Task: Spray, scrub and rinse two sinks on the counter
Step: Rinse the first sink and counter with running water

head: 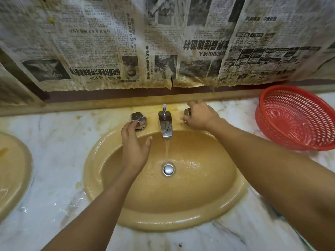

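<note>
A tan oval sink [181, 201] sits in the marble counter below me. Water runs from its chrome faucet [165, 126] down to the metal drain stopper [168, 169]. My right hand [200, 115] grips the right tap knob [187, 112], which it mostly hides. My left hand [135, 147] hovers over the basin's back left with straight fingers, its fingertips touching the edge of the left tap knob [138, 119]. A second tan sink [12, 171] shows partly at the left edge.
A red plastic colander basket [293, 116] lies tilted on the counter at the right. Stained newspaper [163, 42] covers the wall behind the taps. The marble counter [59, 142] between the two sinks is wet and stained.
</note>
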Demonstrator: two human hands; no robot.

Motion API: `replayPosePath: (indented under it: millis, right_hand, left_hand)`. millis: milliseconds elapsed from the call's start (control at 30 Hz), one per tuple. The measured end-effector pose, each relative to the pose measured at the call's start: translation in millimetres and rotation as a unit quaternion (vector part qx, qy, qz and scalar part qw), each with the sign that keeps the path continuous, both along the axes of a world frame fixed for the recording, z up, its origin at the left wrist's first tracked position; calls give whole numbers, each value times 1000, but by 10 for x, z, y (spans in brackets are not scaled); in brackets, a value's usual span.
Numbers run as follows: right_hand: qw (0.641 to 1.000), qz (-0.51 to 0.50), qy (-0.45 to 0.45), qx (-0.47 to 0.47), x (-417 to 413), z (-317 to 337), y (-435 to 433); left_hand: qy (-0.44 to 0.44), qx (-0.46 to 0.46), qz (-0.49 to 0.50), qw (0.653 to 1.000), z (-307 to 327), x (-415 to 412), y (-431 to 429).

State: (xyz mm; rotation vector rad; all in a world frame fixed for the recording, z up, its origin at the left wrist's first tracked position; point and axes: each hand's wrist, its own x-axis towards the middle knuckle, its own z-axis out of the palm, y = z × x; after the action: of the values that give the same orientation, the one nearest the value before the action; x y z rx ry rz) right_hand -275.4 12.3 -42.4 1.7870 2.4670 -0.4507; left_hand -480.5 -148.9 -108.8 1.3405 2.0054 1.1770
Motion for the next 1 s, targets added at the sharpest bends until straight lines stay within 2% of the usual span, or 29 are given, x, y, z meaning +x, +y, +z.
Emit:
replayPosePath:
  millis: [67,167,400,667,767,867,933,1000]
  right_hand:
    - [997,-71,31,10,-45,-44,-35]
    - [995,-88,48,7,-77,-100,-42]
    - [997,-61,39,-1,-58,-154,-29]
    - [999,6,33,16,18,-172,14]
    - [998,3,51,24,56,-200,-16]
    - [982,-76,144,99,88,-326,-259]
    - [938,-161,248,179,61,-472,-552]
    - [900,-231,326,173,-36,-620,-844]
  left_hand:
    - [-6,15,13,1000,-18,86,-85]
    - [0,-3,-6,1000,-119,232,-183]
    - [-90,-84,-25,992,-286,451,-153]
    - [-188,-159,-56,968,-313,601,72]
    - [-209,-187,-63,958,-312,676,194]
    - [-184,-219,-70,956,-312,719,307]
    - [-119,-233,-92,961,-314,719,374]
    - [-65,-244,-105,962,-310,693,391]
